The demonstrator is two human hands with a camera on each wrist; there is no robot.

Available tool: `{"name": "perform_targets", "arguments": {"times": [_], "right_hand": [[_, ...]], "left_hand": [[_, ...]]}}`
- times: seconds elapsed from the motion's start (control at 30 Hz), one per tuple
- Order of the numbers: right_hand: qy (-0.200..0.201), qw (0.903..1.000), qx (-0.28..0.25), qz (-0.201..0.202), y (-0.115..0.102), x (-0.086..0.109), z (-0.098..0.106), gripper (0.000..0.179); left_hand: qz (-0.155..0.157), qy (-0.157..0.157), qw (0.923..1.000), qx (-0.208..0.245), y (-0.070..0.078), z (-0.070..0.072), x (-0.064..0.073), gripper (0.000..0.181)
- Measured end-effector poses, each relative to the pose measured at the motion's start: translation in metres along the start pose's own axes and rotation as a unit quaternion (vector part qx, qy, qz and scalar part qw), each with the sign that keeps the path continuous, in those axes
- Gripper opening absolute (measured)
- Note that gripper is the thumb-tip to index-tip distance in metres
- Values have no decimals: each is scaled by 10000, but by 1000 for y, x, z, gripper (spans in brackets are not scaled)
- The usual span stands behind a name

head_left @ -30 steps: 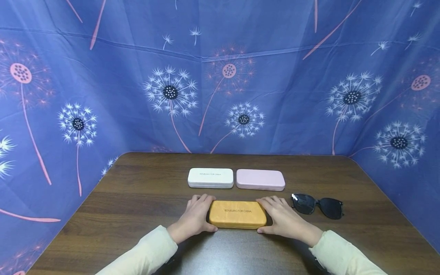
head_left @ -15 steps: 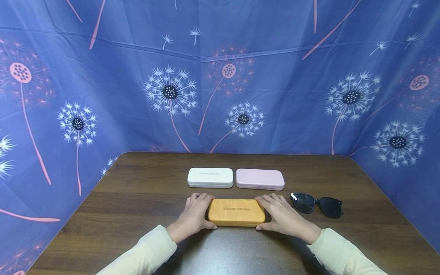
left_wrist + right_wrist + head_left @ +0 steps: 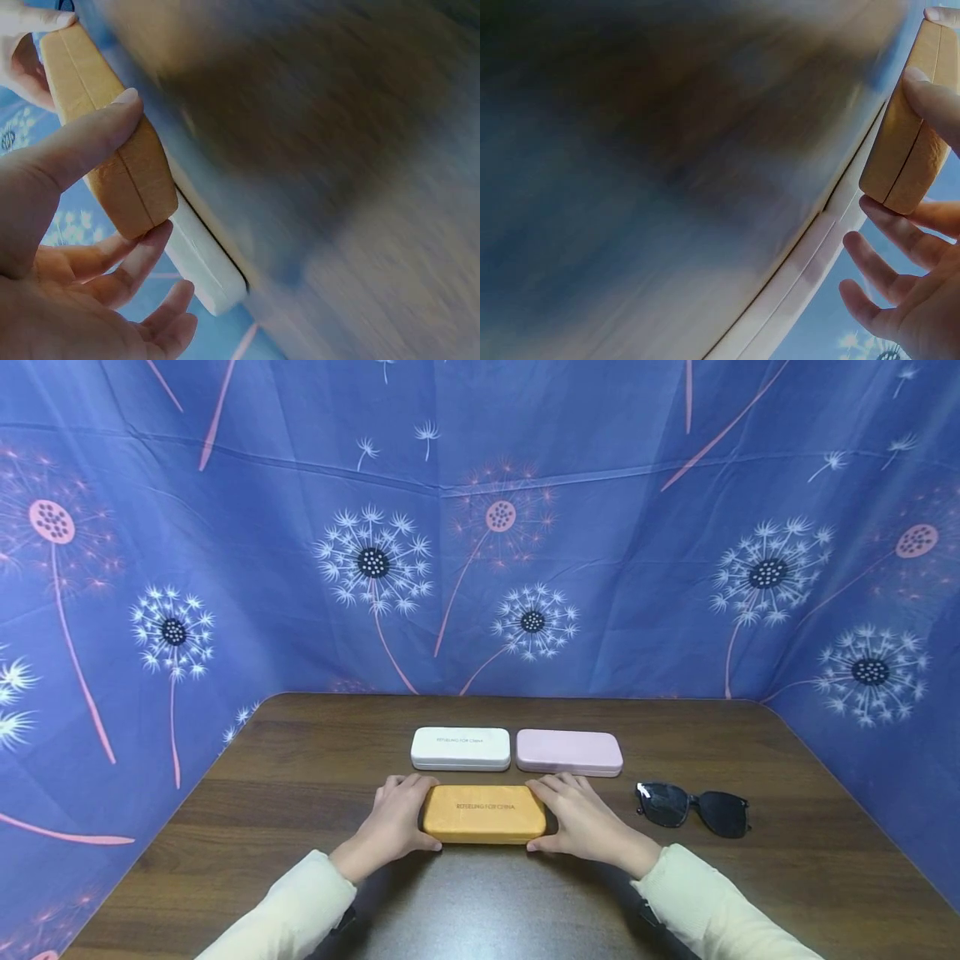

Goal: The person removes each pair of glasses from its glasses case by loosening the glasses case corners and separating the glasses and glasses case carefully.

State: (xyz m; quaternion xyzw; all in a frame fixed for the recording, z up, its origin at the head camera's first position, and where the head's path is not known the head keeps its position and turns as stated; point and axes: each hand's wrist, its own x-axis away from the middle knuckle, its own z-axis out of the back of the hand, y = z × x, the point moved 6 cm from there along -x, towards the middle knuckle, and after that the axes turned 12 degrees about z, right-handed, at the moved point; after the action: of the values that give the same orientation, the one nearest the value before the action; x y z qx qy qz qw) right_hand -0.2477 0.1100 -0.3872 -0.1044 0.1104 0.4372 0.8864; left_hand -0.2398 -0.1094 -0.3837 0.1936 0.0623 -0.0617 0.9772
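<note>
In the head view, an orange-yellow glasses case (image 3: 485, 817) with "REFUELING FOR CHINA" on its closed lid is between my hands. My left hand (image 3: 392, 821) grips its left end, and my right hand (image 3: 583, 820) grips the right end. Both wrist views show the thumbs on the near side of the case (image 3: 142, 176) and some fingers at its far side. It looks slightly raised off the table. Behind it lie a white glasses case (image 3: 461, 749) and a pink glasses case (image 3: 569, 752), side by side and closed.
Dark sunglasses (image 3: 693, 809) lie right of my right hand with their lenses facing me. All this is on a brown wooden table (image 3: 262, 810). A blue dandelion-print cloth (image 3: 622, 610) hangs behind and at both sides.
Both hands have shifted left and a little away from me, carrying the orange-yellow glasses case along. The white case, pink case and sunglasses have stayed in place.
</note>
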Motion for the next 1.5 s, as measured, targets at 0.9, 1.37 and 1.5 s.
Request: {"name": "perform_targets", "arguments": {"times": [0.9,1.37,1.5], "right_hand": [[-391,9952,515,738,-67,-102,-37,85],[-621,9907,961,738,-99,-147,-55,81],[-696,9888,1108,724,-107,-156,-61,75]], "left_hand": [[1126,-371,9920,-444,-102,53,12,80],[1431,-408,9870,-613,-147,71,17,83],[1461,-402,9861,-677,-154,75,18,82]]}}
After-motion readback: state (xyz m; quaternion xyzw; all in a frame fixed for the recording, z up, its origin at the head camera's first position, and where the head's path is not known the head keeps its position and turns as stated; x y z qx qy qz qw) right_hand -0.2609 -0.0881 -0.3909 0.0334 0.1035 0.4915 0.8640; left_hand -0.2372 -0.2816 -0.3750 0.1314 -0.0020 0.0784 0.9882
